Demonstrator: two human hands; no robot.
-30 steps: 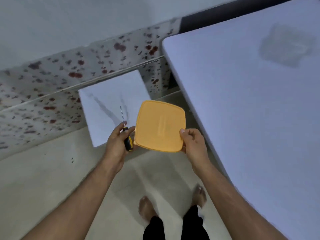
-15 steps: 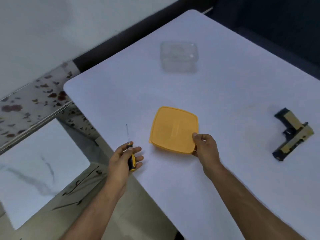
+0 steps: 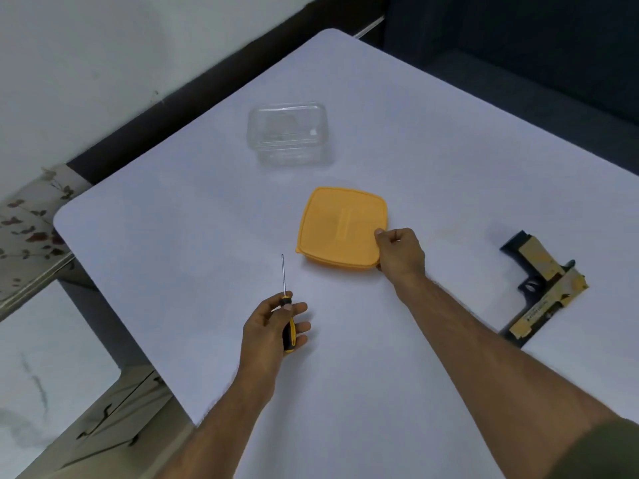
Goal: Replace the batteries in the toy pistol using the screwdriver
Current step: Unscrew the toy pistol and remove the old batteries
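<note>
White tabletop point(image 3: 345, 375) fills most of the view, seen from above w/ both forearms reaching in from the bottom edge.

Left hand point(image 3: 268, 328) grips a screwdriver point(image 3: 286, 316): fingers curled round the black-and-yellow handle, thumb laid on top near the collar. Thin metal shaft sticks out past the fingers, pointing away from the person, tip bare over the tabletop. Can't tell whether the hand rests on the surface or sits just above it.

Right hand point(image 3: 401, 252) holds an orange box point(image 3: 340, 229) at its near-right corner, thumb on the lid, other fingers tucked under the edge. Box is squarish w/ rounded corners, lid on, lying flat or nearly flat on the tabletop; contents not visible.

Toy pistol point(image 3: 543, 288) lies on its side near the right edge of the tabletop, well apart from both hands. Black and tan body, grip end toward the far side, barrel end toward the person, some small print on the barrel too small to read.

Clear plastic tub point(image 3: 287, 133) stands further back, beyond the orange box, apart from it; whatever's inside is too blurred to name.

Left of the tabletop: pale wall, a dark strip along its base, patterned tiles, and a white slab on the floor below.
</note>
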